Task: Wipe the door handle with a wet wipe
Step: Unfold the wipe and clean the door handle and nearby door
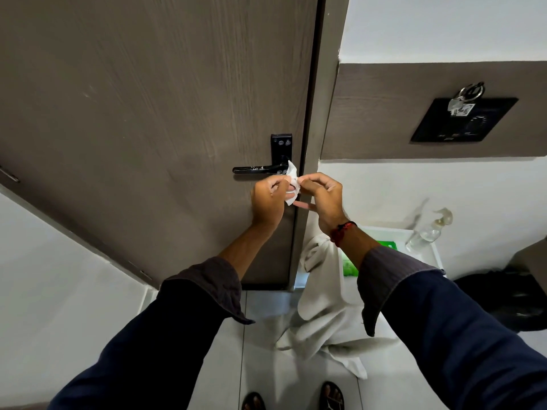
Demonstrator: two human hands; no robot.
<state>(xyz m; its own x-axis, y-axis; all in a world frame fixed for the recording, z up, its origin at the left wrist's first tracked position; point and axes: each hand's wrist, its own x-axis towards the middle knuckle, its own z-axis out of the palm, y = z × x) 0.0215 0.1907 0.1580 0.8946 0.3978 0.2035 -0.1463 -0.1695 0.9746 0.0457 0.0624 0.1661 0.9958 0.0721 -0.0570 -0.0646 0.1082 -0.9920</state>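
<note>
At frame centre, we pinch the wipe (291,184) between left hand (268,202) and right hand (324,199); the handle (257,169) lies just above, running leftward, nearer the left.

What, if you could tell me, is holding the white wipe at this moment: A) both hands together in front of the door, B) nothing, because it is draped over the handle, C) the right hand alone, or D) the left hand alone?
A: the left hand and right hand both pinch the wet wipe between them, just below the black door handle.
</note>
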